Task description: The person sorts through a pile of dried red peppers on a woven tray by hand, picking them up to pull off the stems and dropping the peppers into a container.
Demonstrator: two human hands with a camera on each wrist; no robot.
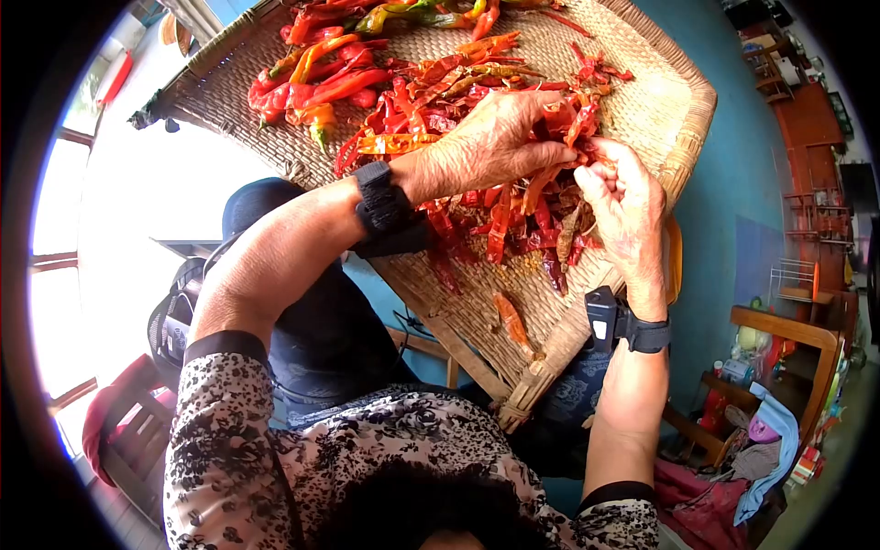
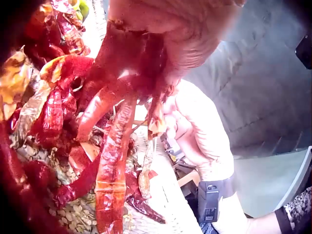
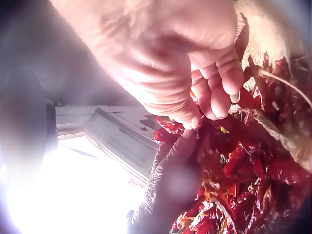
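Over a woven mat (image 1: 660,64) heaped with dried red chili peppers (image 1: 500,220), the two hands meet fingertip to fingertip. My left hand (image 1: 486,137) grips a red chili pepper (image 1: 581,124) between thumb and fingers. Opposite it, my right hand (image 1: 631,211) has curled fingers, with thumb and forefinger pinching the same pepper's end. From the left wrist, the left hand (image 2: 165,34) hangs above long split peppers (image 2: 112,180), and the right hand (image 2: 200,129) comes in from the side. The right wrist view shows the right hand (image 3: 170,53) close over the heap; its pinched piece is mostly hidden.
Fresher red and orange peppers (image 1: 321,78) lie toward the mat's far left. Loose pale seeds (image 2: 73,214) are scattered beneath the dried ones. A single pepper (image 1: 516,323) lies near the wooden frame corner (image 1: 527,390). A chair with cloths (image 1: 775,440) stands at right.
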